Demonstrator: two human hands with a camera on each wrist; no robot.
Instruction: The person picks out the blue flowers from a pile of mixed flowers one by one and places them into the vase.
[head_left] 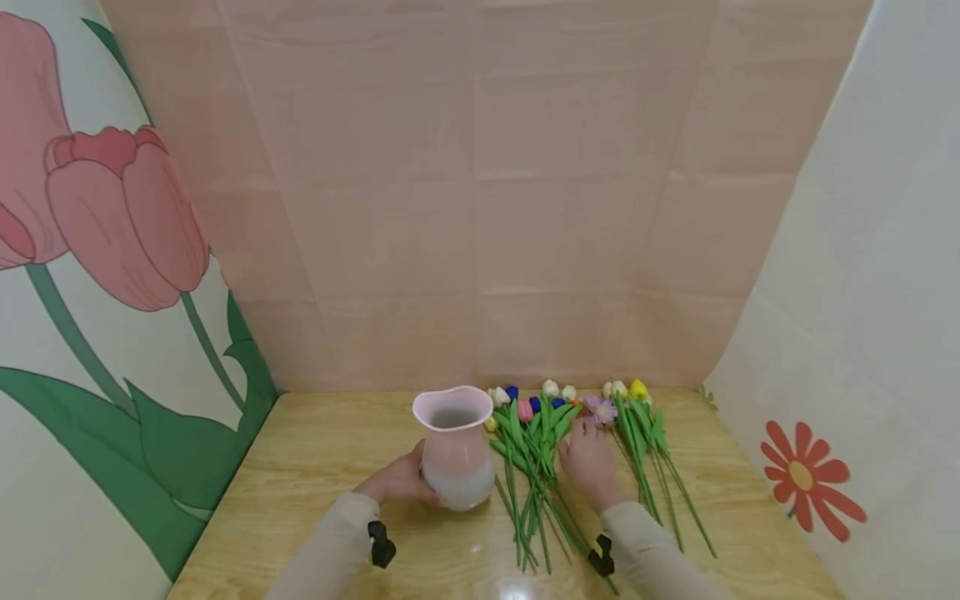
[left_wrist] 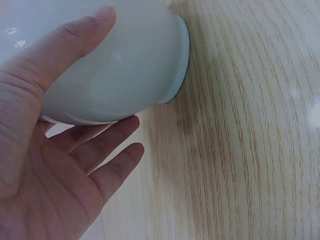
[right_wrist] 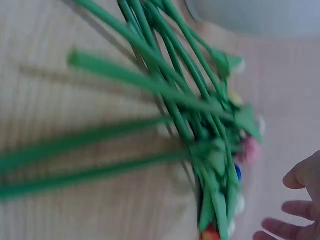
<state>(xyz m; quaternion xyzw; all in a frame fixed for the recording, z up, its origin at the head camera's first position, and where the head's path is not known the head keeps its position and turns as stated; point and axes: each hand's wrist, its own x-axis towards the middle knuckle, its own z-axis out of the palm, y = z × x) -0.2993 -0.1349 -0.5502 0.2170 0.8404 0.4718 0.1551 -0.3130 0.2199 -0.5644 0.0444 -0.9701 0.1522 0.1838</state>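
A vase with a pink flared rim and a white lower body stands on the left side of the flowers. My left hand holds its body from the left; in the left wrist view the thumb lies along one side of the vase and the fingers on the other. My right hand is over the right edge of a pile of artificial tulips, its fingertips near a purple flower. In the right wrist view its fingers are spread, with nothing between them, beside the tulip heads.
More tulips with white and yellow heads lie to the right on the wooden table, their green stems pointing toward me. A pink cloth backdrop rises behind the table. Flower-printed panels stand at both sides.
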